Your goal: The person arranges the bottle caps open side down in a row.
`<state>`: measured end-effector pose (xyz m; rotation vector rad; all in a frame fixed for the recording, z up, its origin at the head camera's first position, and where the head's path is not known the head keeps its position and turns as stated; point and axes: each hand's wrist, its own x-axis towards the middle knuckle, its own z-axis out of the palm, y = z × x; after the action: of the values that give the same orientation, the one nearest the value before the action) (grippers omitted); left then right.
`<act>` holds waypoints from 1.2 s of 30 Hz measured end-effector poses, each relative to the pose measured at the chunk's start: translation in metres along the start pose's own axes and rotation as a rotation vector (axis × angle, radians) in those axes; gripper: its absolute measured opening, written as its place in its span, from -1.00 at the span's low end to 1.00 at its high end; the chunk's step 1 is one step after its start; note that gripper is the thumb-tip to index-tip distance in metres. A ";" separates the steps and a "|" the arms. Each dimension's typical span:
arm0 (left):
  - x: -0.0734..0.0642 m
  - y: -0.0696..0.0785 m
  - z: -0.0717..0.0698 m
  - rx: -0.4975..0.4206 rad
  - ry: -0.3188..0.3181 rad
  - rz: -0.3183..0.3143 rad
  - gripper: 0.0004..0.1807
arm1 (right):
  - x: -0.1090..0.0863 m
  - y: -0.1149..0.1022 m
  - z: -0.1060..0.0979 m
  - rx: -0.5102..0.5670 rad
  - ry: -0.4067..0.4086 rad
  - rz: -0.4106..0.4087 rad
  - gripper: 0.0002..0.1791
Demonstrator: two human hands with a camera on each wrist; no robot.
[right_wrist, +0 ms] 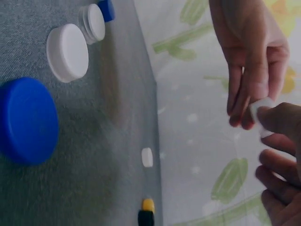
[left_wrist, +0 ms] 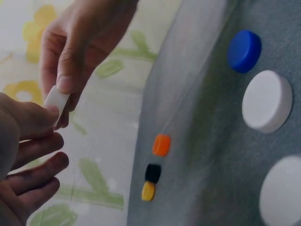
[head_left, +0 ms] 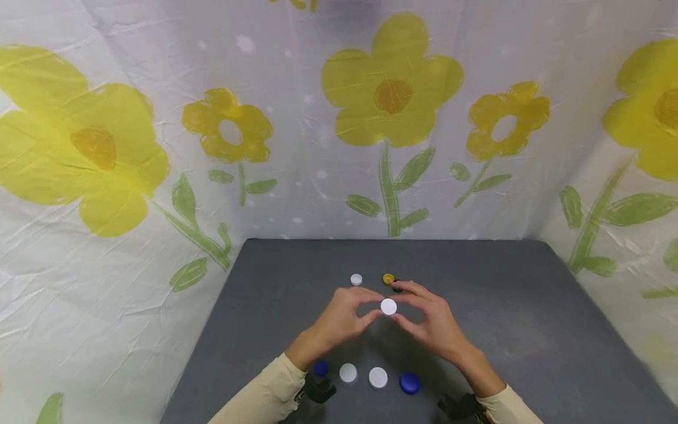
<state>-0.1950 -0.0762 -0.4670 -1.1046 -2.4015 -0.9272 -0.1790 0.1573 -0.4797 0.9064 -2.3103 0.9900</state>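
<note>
A white bottle cap (head_left: 389, 306) is held up over the dark table, its flat round face showing in the head view. My left hand (head_left: 346, 316) pinches its left edge between thumb and index finger. From the other side, my right hand (head_left: 435, 321) pinches the same cap with thumb and index finger. In the left wrist view the cap (left_wrist: 56, 101) appears edge-on between both thumbs, with the left hand's other fingers loosely spread. The right wrist view shows the cap (right_wrist: 261, 113) partly covered by the right thumb.
Nearer me, a small blue cap (head_left: 320, 368), two white caps (head_left: 348, 373) (head_left: 378, 377) and a larger blue cap (head_left: 410, 383) form a row. Farther back lie a white cap (head_left: 356, 279), a yellow cap (head_left: 388, 278), a black cap (left_wrist: 153, 173) and an orange cap (left_wrist: 161, 145). A flowered curtain (head_left: 312, 194) hangs behind.
</note>
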 end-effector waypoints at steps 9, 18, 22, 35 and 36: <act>0.011 0.018 0.032 0.125 -0.165 0.108 -0.78 | -0.025 0.002 -0.034 -0.089 -0.143 0.145 -0.64; 0.013 0.036 0.067 0.117 -0.321 0.145 -0.78 | -0.053 0.009 -0.058 -0.139 -0.314 0.152 -0.71; 0.011 0.045 0.082 0.133 -0.360 0.149 -0.80 | -0.064 0.008 -0.066 -0.135 -0.393 0.193 -0.74; 0.002 0.066 0.114 0.389 -0.433 0.291 -0.81 | -0.092 0.014 -0.060 -0.154 -0.545 0.263 -0.80; 0.001 0.066 0.116 0.416 -0.430 0.305 -0.80 | -0.094 0.014 -0.058 -0.169 -0.540 0.252 -0.79</act>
<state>-0.1483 0.0352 -0.5234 -1.5506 -2.4747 -0.0836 -0.1175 0.2452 -0.5083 0.9114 -2.9693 0.6821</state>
